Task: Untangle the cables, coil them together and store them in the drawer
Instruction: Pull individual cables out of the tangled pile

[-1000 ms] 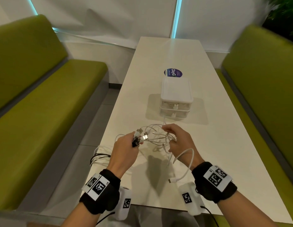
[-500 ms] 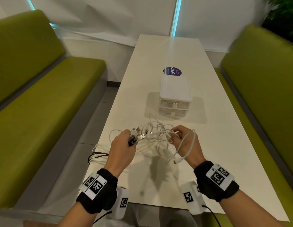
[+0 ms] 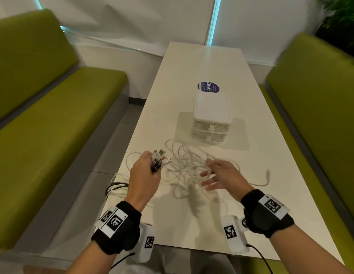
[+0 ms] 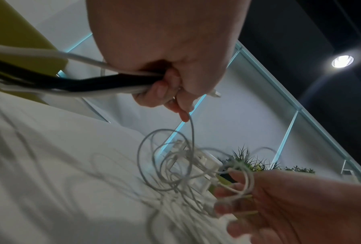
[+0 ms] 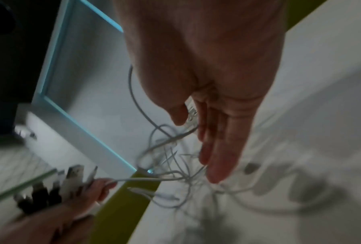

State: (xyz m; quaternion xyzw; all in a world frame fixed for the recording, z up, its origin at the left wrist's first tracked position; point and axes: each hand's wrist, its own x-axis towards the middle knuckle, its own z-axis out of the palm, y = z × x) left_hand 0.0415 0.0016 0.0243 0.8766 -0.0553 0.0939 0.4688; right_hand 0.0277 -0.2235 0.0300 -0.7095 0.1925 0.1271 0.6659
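A tangle of thin white cables lies on the white table in front of a small white two-drawer unit, both drawers shut. My left hand grips a bundle of cable plugs, white and black, pointing up. In the left wrist view its fingers curl round white and black cords. My right hand hovers in the tangle with fingers straight and spread; a few loops drape over them. One loose cable end lies to the right.
Black and white cords hang over the table's left edge. A round blue sticker sits behind the drawer unit. Green benches flank the table on both sides, with a wall at the far end.
My right hand has let go of the white loop it held and spread its fingers; that cable's end now lies out to the right. The left hand keeps hold of the plugs.
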